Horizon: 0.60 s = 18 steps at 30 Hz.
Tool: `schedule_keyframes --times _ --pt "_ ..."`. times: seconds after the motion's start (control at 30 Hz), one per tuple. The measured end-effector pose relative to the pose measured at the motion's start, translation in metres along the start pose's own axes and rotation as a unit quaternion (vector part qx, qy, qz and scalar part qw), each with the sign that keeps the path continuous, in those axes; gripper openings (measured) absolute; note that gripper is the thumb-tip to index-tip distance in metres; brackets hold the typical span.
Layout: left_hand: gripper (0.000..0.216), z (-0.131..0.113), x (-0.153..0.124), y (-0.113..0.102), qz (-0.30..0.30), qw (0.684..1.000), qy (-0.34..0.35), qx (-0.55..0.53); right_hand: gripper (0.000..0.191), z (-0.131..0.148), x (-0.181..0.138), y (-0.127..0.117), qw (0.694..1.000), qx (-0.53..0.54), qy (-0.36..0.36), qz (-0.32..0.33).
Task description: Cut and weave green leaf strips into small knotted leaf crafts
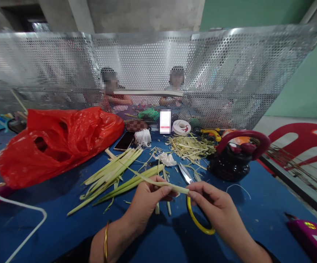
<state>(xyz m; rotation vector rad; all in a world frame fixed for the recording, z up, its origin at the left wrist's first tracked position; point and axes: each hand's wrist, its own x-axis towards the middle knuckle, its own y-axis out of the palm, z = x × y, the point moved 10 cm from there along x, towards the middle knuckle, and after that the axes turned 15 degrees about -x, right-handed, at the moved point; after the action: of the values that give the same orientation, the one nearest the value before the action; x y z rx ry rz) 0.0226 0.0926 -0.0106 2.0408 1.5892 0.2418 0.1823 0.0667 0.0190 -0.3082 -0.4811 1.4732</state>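
Note:
My left hand (144, 201) and my right hand (211, 202) pinch the two ends of a pale green leaf strip (169, 186) held level just above the blue table (65, 204). Both hands are closed on it. Yellow-handled scissors (193, 208) lie under my right hand, blades pointing away. A pile of long green leaf strips (111, 175) lies left of my hands.
A red plastic bag (57, 140) fills the left side. A black basket with a maroon handle (233, 160), leaf trimmings (189, 146), a phone (124, 140), thread (142, 138) and a tape roll (181, 127) lie behind. A perforated metal screen (153, 69) stands across the table; two people sit beyond it.

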Motion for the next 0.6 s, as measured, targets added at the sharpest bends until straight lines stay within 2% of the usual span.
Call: schedule_keyframes --times 0.17,0.5,0.6 --pt "0.022 0.000 0.000 0.001 0.002 1.000 0.001 0.003 0.026 -0.003 0.002 0.006 0.998 0.036 0.034 0.024" --pt "0.023 0.008 -0.002 0.002 0.001 1.000 -0.008 -0.005 0.024 -0.007 0.000 0.024 0.996 0.018 0.054 0.070" --pt "0.022 0.008 -0.001 -0.001 -0.019 1.000 -0.005 -0.019 0.023 -0.006 -0.001 0.027 0.996 -0.018 0.032 0.085"
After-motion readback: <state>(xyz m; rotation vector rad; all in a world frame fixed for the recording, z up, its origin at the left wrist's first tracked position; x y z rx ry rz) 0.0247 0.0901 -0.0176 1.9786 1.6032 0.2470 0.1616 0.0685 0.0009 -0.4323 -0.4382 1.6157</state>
